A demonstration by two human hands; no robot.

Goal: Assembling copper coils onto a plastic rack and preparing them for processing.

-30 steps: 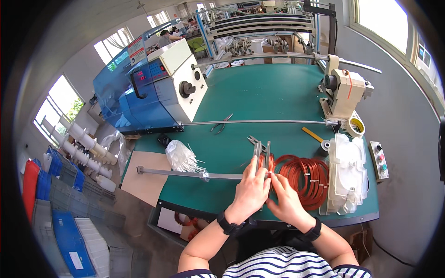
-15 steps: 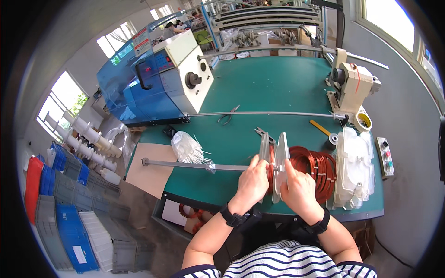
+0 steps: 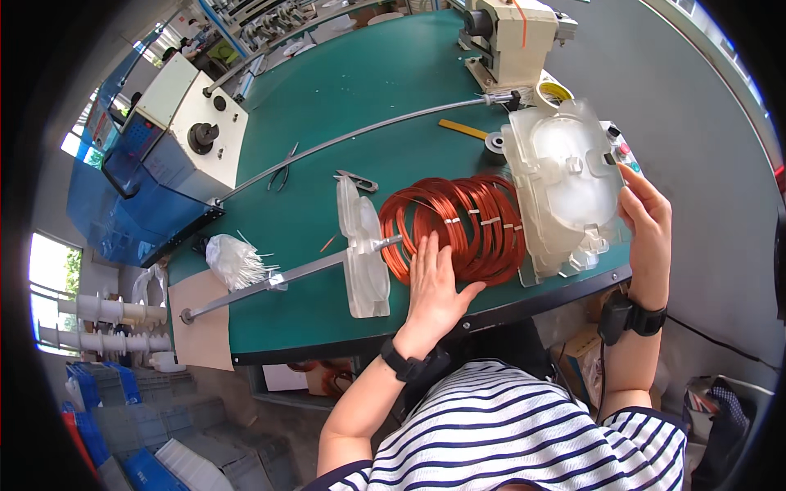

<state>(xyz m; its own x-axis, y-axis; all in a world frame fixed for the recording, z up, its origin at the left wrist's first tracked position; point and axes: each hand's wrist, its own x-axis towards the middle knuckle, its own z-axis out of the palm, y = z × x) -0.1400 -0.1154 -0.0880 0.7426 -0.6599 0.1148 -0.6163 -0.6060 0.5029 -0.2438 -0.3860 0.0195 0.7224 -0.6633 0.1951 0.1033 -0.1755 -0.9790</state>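
Observation:
My left hand [image 3: 438,290] lies with fingers stretched and thumb apart against the near side of a row of copper wire coils [image 3: 491,221], bound with small white ties. My right hand [image 3: 647,214] has its fingers bent at the right edge of a translucent plastic winding plate [image 3: 565,176], topmost in a stack of such plates; its grip is partly hidden. Left of the coils, another translucent plate [image 3: 364,254] stands upright on a square metal shaft [image 3: 307,268], whose end pokes out toward the coils.
A blue-and-white winding machine [image 3: 184,135] stands at left, its tailstock [image 3: 508,41] at the far right. Between them runs a long metal rod [image 3: 352,135]. Pliers [image 3: 282,168], snips [image 3: 358,181], a yellow strip [image 3: 463,129], a tape roll [image 3: 555,92] and bagged white ties [image 3: 233,262] lie on the green table.
The view has swung right. My hands have parted: the right has moved from the shaft to the plate stack, the left onto the coils. One plate and a coil have come off the shaft.

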